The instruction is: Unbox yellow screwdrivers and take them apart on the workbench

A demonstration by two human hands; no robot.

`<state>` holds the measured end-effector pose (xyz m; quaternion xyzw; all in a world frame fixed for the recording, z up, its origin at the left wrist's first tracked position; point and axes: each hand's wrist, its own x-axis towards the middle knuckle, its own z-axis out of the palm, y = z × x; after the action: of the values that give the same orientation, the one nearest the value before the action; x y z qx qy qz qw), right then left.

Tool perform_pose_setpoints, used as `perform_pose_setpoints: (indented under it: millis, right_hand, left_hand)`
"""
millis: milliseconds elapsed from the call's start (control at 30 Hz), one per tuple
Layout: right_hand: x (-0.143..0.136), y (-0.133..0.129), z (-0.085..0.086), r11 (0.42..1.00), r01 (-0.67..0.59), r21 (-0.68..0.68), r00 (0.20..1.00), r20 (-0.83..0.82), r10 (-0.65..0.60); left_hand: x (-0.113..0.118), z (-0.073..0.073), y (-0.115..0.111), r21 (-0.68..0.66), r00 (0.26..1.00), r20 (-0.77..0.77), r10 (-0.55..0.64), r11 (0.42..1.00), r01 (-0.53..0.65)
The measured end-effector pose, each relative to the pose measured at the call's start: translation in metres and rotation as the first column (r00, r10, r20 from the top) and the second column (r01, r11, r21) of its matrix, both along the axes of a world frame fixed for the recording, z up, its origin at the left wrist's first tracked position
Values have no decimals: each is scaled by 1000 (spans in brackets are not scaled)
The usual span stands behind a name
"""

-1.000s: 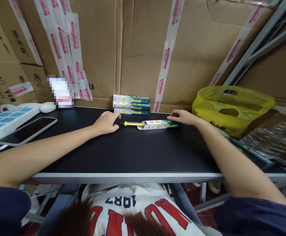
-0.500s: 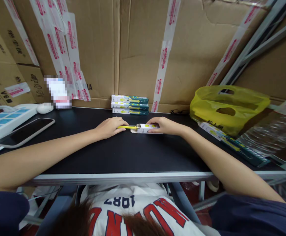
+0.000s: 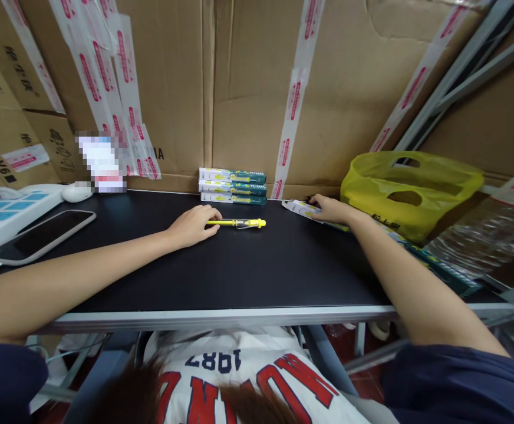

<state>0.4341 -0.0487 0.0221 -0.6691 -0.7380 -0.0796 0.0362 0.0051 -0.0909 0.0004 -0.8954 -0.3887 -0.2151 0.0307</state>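
My left hand [image 3: 196, 226] lies on the black table with its fingers closed on the left end of a slim yellow pen [image 3: 249, 223]. The pen has a clear section, a metal clip and a yellow cap pointing right; its left end is hidden under the fingers. Off to the right, my right hand [image 3: 330, 209] grips a small white and green box [image 3: 300, 207] close to the yellow bag, and the box's left end flap stands out. Three similar closed boxes [image 3: 233, 186] are stacked at the back, printed with a yellow pen.
A yellow plastic bag [image 3: 409, 191], a water bottle [image 3: 491, 224] and another box [image 3: 447, 268] are at the right. On the left lie a phone [image 3: 40, 235] and a white power strip [image 3: 13, 212]. Large cartons [image 3: 252, 88] rise behind the table.
The pen has come fully out of the box and stays in my left hand. My right hand has carried the box right and back, towards the yellow bag.
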Motion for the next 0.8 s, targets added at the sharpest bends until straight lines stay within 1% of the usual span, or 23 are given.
perform_pose_setpoints:
  millis: [67, 133, 233, 333, 400, 600, 800]
  right_hand:
    - [2, 0, 1, 998, 42, -37, 999, 29, -41]
    - [1, -1, 0, 997, 73, -35, 996, 48, -71]
    - [-6, -2, -6, 993, 100, 62, 992, 70, -104]
    - [-14, -1, -14, 979, 92, 179, 989, 97, -110]
    - [-17, 0, -19, 971, 83, 222, 989, 105, -109]
    - [-22, 1, -26, 957, 118, 265, 984, 101, -150]
    - [-26, -4, -24, 946, 177, 271, 976, 72, -203]
  left_hand:
    - [0, 0, 0, 6, 1000, -14, 1, 1000, -1]
    - [0, 1, 0, 12, 999, -36, -3, 1000, 4]
    - [-1, 0, 1, 7, 998, -55, -7, 1000, 8]
    - [-1, 0, 1, 0, 999, -47, -16, 1000, 16]
    - [-1, 0, 1, -1, 999, -45, -21, 1000, 21]
    - [-1, 2, -1, 3, 997, -50, -62, 998, 62]
    - [0, 1, 1, -4, 995, -33, -98, 995, 98]
